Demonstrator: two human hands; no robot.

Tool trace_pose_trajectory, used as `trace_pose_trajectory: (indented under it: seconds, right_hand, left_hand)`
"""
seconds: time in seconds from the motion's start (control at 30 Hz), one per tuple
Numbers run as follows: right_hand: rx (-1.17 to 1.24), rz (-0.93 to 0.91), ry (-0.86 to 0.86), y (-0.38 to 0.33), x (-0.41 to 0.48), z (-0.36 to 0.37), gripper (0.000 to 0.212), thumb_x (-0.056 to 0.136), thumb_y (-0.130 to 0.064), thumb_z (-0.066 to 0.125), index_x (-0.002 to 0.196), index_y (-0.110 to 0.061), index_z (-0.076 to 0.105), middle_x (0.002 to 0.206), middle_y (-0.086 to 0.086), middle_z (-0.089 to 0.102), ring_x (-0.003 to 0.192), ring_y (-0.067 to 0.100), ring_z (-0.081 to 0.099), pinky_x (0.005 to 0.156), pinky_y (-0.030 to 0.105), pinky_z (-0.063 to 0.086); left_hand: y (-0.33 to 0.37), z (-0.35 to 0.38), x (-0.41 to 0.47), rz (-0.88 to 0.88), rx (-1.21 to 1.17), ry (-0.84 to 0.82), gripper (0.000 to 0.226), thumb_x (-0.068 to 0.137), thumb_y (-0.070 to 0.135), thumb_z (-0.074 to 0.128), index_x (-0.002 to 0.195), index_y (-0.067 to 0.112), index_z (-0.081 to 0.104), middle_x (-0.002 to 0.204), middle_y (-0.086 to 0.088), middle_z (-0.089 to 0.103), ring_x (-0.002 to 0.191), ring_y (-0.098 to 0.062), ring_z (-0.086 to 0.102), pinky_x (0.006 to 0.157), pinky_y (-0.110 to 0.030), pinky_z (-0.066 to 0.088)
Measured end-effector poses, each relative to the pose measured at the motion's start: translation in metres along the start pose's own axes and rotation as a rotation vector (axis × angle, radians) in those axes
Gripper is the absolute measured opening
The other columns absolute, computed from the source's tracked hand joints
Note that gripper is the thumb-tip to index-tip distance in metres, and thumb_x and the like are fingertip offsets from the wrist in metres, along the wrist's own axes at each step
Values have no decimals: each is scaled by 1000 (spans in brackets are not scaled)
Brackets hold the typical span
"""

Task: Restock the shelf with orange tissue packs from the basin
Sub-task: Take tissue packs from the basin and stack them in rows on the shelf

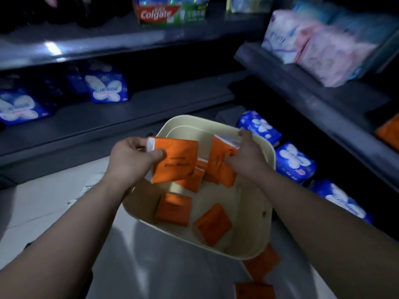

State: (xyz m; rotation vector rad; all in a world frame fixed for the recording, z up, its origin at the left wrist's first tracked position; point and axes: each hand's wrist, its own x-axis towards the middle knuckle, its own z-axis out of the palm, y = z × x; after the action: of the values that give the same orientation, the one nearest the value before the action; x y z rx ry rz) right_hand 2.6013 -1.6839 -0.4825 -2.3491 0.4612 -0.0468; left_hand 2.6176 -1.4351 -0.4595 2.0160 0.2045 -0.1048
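A cream basin (pixel 266 214) stands on the floor below me with several orange tissue packs in it. My left hand (pixel 131 158) grips one orange pack (pixel 177 160) by its short end, above the basin's left side. My right hand (pixel 248 156) holds another orange pack (pixel 220 160) tilted on edge over the basin's far half. Two loose packs (pixel 173 209) (pixel 212 223) lie flat on the basin's bottom, and more are piled under the held ones. An orange pack (pixel 387 131) shows on the dark shelf (pixel 323 108) at the right edge.
Two orange packs (pixel 262 263) (pixel 254 291) lie on the floor in front of the basin. Blue packets (pixel 294 161) line the lowest right shelf and the left shelf (pixel 105 87). Pink and white packs (pixel 313 46) sit upper right, Colgate boxes (pixel 170 11) at top.
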Motion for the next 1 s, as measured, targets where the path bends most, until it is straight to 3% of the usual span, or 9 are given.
trace_pose_trajectory:
  seconds: [0.17, 0.27, 0.37, 0.5, 0.6, 0.7, 0.83, 0.9, 1.0]
  right_hand:
    - [187, -31, 108, -22, -40, -95, 15, 75, -15, 63, 89, -14, 59, 78, -1, 60, 76, 18, 59, 54, 22, 37]
    - [357, -54, 162, -24, -73, -152, 8, 77, -13, 63, 79, -19, 59, 71, -4, 59, 65, 12, 56, 60, 25, 46]
    - [483, -79, 205, -21, -109, -206, 4, 74, -24, 66, 73, -26, 63, 72, 2, 65, 69, 23, 64, 71, 41, 56]
    - [701, -18, 250, -12, -157, -274, 10, 89, -13, 62, 88, -18, 53, 74, 5, 59, 61, 13, 58, 49, 30, 56]
    - [815, 25, 296, 4, -187, -316, 14, 90, -16, 62, 100, -10, 53, 86, 10, 63, 71, 19, 64, 55, 37, 60]
    - [906, 121, 364, 24, -215, -345, 30, 87, -18, 66, 109, -1, 53, 99, 20, 66, 79, 28, 68, 55, 39, 60]
    - [929, 197, 432, 54, -253, -371, 22, 80, -8, 73, 91, -7, 54, 92, 17, 66, 74, 25, 67, 53, 37, 59]
    - [930, 245, 471, 70, -274, -384, 36, 76, -6, 75, 104, -3, 54, 99, 17, 67, 78, 25, 69, 57, 38, 60]
    - [916, 293, 567, 92, -308, -410, 34, 74, -6, 76, 100, -7, 55, 95, 15, 67, 79, 23, 68, 68, 39, 60]
  left_hand:
    - [59, -2, -41, 88, -50, -53, 22, 81, 40, 63, 97, 26, 61, 91, 0, 69, 87, -24, 67, 84, -51, 55]
    - [95, 9, -73, 187, 26, -74, 24, 96, 39, 42, 113, 22, 43, 91, -3, 58, 79, -26, 63, 57, -46, 59]
    - [130, 21, -105, 239, -1, -65, 35, 96, 40, 44, 120, 15, 41, 92, -5, 56, 71, -21, 60, 35, -27, 49]
    - [177, 40, -144, 225, -129, -180, 48, 82, 38, 69, 114, 9, 48, 104, -12, 59, 70, -20, 61, 40, -24, 49]
    - [209, 56, -170, 220, -137, -304, 59, 63, 26, 87, 106, 4, 53, 94, -14, 63, 66, -19, 61, 49, -27, 53]
    - [233, 79, -191, 220, -145, -430, 58, 46, 16, 92, 92, 6, 57, 88, -17, 68, 73, -26, 65, 72, -40, 59]
    - [256, 121, -223, 265, -236, -546, 31, 68, -2, 77, 95, 4, 62, 91, -16, 67, 70, -21, 63, 59, -23, 55]
    - [266, 143, -242, 285, -279, -597, 24, 76, 3, 71, 96, 12, 59, 87, -10, 65, 67, -21, 62, 59, -27, 52]
    - [282, 175, -273, 291, -332, -664, 14, 90, 15, 60, 99, 19, 51, 86, -4, 62, 60, -17, 63, 57, -36, 55]
